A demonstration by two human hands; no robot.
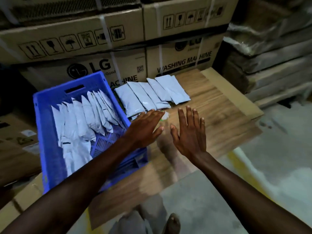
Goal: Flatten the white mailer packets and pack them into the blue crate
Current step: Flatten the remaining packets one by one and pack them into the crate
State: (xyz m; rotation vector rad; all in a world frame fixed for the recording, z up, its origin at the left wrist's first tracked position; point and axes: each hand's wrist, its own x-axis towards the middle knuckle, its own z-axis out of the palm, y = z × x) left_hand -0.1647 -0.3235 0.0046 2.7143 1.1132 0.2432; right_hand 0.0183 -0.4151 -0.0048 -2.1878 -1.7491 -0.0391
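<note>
Warehouse or stockroom, stacked strapped washing-machine cartons [84, 39], wrapped pallet goods [273, 48], bare concrete floor [270, 166]

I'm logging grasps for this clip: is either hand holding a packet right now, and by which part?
Nothing is held. The left hand and right hand are both open with straight fingers, near the row of packets on the board.

Stacked LG washing-mach. cartons [108, 65] behind, wood-grain board [211, 105] on flat cardboard [236, 92].
</note>
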